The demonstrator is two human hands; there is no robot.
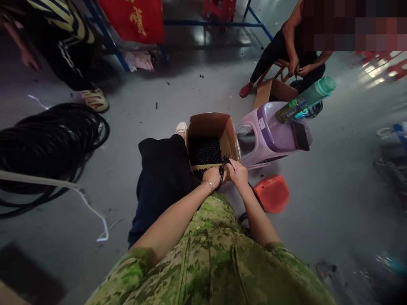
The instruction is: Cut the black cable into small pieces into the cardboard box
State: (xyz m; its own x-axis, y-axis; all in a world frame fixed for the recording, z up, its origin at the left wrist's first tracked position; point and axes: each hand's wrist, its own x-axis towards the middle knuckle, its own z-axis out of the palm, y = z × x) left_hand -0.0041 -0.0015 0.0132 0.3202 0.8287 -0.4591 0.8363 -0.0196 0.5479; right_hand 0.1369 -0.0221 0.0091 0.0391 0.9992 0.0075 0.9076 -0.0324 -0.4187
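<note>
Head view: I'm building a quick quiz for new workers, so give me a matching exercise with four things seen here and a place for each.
Things:
1 cardboard box
2 green bottle
3 coil of black cable
4 thin black cord

Places:
a lying on the purple stool
b gripped between the left hand and right hand
c on the floor, far left
d on the floor ahead of the person, holding small black parts

Pairs: 1-d, 2-a, 3-c, 4-b

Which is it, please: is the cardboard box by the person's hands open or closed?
Open: the cardboard box has its flaps raised, and small black parts show inside it.
</note>
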